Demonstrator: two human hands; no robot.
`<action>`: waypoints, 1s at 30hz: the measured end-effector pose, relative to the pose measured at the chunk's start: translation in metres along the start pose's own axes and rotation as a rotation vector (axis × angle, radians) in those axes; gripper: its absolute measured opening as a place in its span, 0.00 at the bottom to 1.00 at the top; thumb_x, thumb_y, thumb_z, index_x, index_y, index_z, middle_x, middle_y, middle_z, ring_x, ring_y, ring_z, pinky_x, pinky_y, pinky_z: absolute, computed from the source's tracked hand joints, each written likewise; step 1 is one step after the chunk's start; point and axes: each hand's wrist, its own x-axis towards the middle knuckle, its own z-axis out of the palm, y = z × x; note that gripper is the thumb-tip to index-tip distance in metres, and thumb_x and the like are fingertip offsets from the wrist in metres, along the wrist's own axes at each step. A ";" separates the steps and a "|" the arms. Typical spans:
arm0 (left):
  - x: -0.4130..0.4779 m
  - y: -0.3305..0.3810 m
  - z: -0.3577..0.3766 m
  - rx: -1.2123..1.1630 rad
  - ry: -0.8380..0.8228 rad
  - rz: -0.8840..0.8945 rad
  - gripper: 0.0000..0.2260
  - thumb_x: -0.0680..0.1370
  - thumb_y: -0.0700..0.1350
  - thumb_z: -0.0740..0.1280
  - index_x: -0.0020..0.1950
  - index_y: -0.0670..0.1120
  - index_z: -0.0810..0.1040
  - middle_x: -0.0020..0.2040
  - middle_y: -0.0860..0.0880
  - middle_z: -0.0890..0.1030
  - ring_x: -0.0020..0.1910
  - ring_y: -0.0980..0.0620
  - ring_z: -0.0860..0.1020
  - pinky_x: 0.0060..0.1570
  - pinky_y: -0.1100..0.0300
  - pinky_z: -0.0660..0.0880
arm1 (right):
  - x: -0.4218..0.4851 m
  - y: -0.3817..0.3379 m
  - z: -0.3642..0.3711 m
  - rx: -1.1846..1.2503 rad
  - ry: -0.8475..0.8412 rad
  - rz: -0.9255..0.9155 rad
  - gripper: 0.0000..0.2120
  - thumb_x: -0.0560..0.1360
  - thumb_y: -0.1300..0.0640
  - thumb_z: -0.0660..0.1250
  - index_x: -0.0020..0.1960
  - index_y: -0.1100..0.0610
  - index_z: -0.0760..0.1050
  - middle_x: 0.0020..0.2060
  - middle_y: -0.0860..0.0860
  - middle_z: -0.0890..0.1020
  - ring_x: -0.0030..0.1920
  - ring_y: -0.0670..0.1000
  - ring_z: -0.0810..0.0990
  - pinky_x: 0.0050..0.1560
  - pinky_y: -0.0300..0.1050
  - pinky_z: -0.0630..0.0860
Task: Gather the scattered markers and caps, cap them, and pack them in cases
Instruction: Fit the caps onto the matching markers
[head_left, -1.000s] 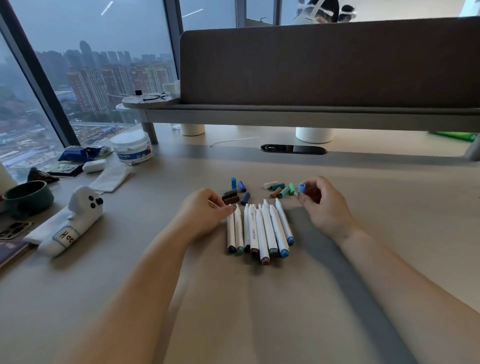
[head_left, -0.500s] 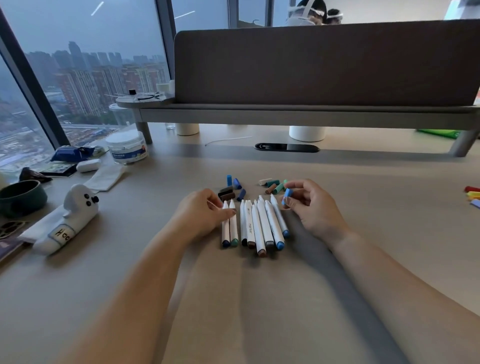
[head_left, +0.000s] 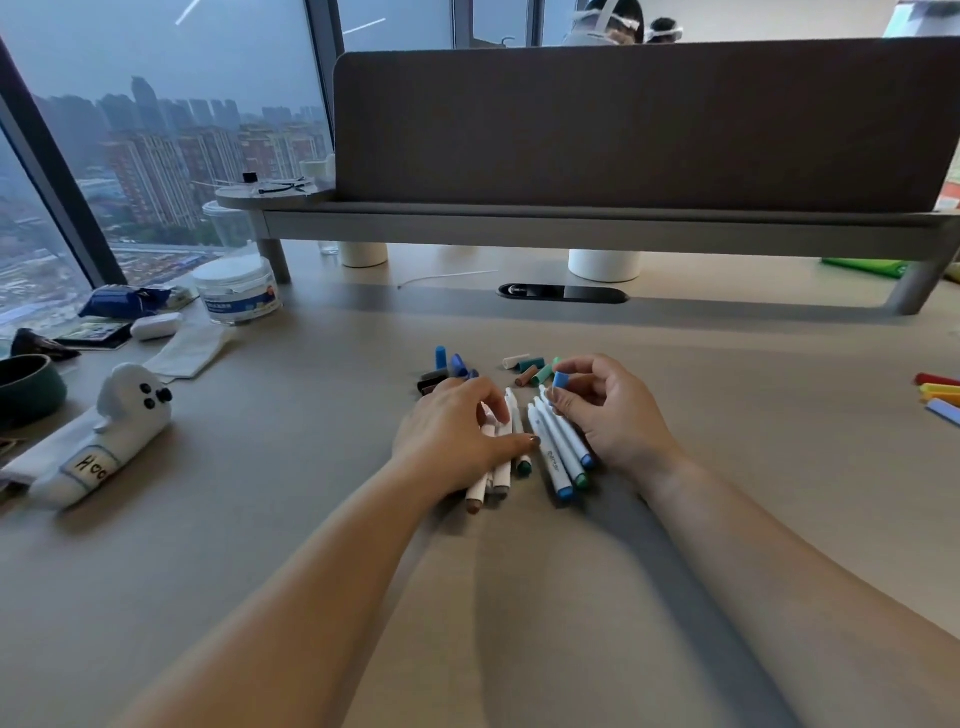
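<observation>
Several white uncapped markers lie side by side on the desk. My left hand (head_left: 457, 436) lies over the left group of markers (head_left: 493, 475) with its fingers curled round them. The right group of markers (head_left: 558, 452) lies free beside my right hand (head_left: 608, 415), which pinches a light blue cap (head_left: 559, 380) between thumb and forefinger just above their tips. Loose caps lie behind: blue and dark caps (head_left: 447, 366) on the left, green, white and brown caps (head_left: 530, 368) in the middle.
A white plush pencil case (head_left: 98, 447) lies at the left, near a dark bowl (head_left: 26, 387), a white tub (head_left: 236, 291) and a folded cloth (head_left: 189, 351). More coloured markers (head_left: 940, 395) lie at the right edge. A raised shelf (head_left: 571, 226) with a partition crosses behind.
My left hand has moved right onto the left markers and closed round them, splitting the row in two. My right hand stays by the right markers with the blue cap.
</observation>
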 end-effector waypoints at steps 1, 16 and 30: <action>0.000 0.000 0.000 -0.005 -0.004 0.009 0.15 0.69 0.62 0.72 0.48 0.56 0.74 0.46 0.57 0.72 0.47 0.56 0.72 0.48 0.58 0.74 | 0.000 0.000 0.000 -0.001 -0.006 0.001 0.11 0.74 0.63 0.70 0.49 0.48 0.75 0.45 0.54 0.81 0.46 0.50 0.80 0.47 0.38 0.77; 0.003 0.032 0.007 0.187 -0.033 -0.044 0.15 0.69 0.67 0.67 0.42 0.56 0.79 0.54 0.51 0.70 0.60 0.46 0.65 0.60 0.51 0.63 | -0.003 -0.007 -0.005 0.253 0.103 0.085 0.07 0.76 0.65 0.67 0.50 0.54 0.74 0.41 0.52 0.81 0.40 0.47 0.81 0.38 0.33 0.79; 0.013 0.042 0.017 0.319 -0.040 -0.081 0.23 0.69 0.66 0.66 0.54 0.51 0.82 0.57 0.49 0.74 0.59 0.46 0.68 0.61 0.52 0.65 | 0.004 -0.006 -0.013 0.569 0.131 0.224 0.06 0.78 0.65 0.62 0.47 0.58 0.77 0.39 0.54 0.83 0.38 0.47 0.82 0.44 0.39 0.80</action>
